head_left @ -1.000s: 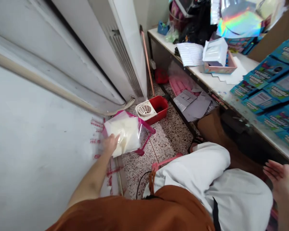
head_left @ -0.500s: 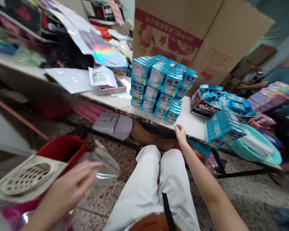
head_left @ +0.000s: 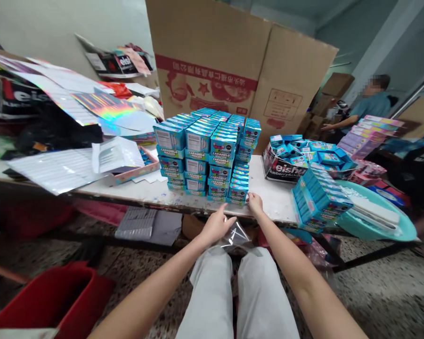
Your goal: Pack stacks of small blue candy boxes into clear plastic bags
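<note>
Lower centre of the frame: the left hand (head_left: 215,227) pinches a clear plastic bag (head_left: 237,234) in its fingers, just under the bench (head_left: 277,194) edge; right of it the right hand (head_left: 256,203) rests on that edge, fingers loose and empty, touching the stack of blue boxes (head_left: 207,155)

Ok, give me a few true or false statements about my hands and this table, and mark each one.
1. The left hand holds a clear plastic bag. True.
2. The right hand lies on top of the stack of blue boxes. False: it is at the front edge of the table, by the foot of the stack.
3. A large cardboard box stands behind the stack. True.
4. The red bucket sits on the table. False: it is down on the floor, at the lower left.
</note>
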The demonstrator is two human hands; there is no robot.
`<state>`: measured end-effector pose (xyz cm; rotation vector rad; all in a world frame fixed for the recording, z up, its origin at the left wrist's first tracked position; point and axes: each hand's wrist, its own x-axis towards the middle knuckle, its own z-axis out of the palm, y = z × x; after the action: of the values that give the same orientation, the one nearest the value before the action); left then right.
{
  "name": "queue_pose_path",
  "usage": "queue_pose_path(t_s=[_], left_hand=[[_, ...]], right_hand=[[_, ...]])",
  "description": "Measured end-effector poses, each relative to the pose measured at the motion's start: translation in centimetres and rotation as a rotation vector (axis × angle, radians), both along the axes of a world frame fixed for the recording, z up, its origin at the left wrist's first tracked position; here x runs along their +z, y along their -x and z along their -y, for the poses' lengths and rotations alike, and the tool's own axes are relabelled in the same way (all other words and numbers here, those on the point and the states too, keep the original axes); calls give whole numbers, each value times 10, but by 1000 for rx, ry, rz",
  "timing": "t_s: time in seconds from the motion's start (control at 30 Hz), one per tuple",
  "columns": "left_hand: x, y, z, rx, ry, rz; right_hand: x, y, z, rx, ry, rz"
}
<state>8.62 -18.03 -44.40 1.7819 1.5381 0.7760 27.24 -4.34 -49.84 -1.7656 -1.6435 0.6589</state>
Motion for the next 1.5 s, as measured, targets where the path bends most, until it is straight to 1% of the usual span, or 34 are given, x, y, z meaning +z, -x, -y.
queue_pose_path(t_s=[0.07, 0.13, 0.2, 0.3, 0.43, 0.57, 0.63, 0.73, 0.83, 0.9, 0.93, 1.03, 1.07, 1.13, 1.2, 1.27, 1.33, 1.4, 1.5], left_hand=[[-3, -12, -26, 47, 19, 12], [-7, -21, -45, 74, 81, 27], [-13, -28, -58, 91, 135, 27], [-20, -36, -70, 139, 155, -12], [-27, -49, -74, 203, 149, -46], [-28, -62, -68, 241, 106, -30], [-26, -69, -62, 201, 105, 0], [-25, -81, -49, 84, 118, 68], [-25, -90, -39, 6, 178, 178], [-24, -91, -41, 5, 244, 263], [-24, -91, -44, 24, 276, 299], [-19, -87, -64, 68, 392, 352], [-17, -86, -71, 51, 430, 362], [-12, -85, -82, -26, 483, 395], [-6, -85, -84, -81, 503, 428], [-2, -84, -75, -97, 526, 439], [1, -82, -60, -124, 551, 433], [1, -80, -40, -188, 581, 425], [2, -78, -10, -280, 612, 414]], right_hand=[[1, -3, -11, -28, 11, -20], [2, -6, -20, -24, 21, -35], [3, -7, -27, 4, 40, -40], [4, -7, -36, 55, 84, -32], [8, -8, -44, 120, 151, -8], [18, -16, -53, 173, 172, 13], [23, -27, -56, 187, 169, 12], [26, -55, -55, 210, 170, -1], [24, -85, -45, 250, 191, -25], [21, -98, -37, 263, 208, -49], [19, -102, -33, 263, 219, -64], [18, -104, -27, 274, 275, -118], [20, -103, -26, 288, 298, -136], [24, -100, -26, 323, 326, -164], [30, -98, -23, 351, 322, -177], [36, -99, -15, 373, 300, -178], [39, -103, 0, 396, 277, -183], [39, -112, 24, 420, 254, -202], [36, -126, 70, 455, 213, -240]])
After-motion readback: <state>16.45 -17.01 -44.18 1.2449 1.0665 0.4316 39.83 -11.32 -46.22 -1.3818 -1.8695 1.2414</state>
